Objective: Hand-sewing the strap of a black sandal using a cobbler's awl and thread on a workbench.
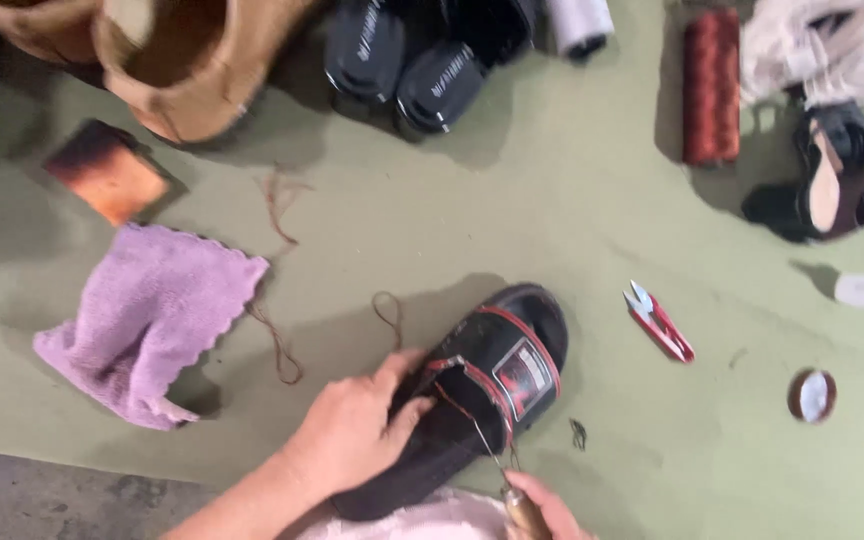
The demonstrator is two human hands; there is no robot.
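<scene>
Right hand (550, 512) half cut off, gripping awl (518, 500) at slipper (482, 390)

A black slide sandal (482, 395) with red-trimmed strap is laid toe toward one o'clock; a wooden-handled awl (512, 490) is angled into its strap from six o'clock.

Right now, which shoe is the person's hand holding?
The black slide sandal with red trim at the bottom; the left hand grips it. The black pair, tan boot and dark sandal lie untouched farther away.

Right hand (550, 512) and awl handle (524, 510) cut off below.
</scene>
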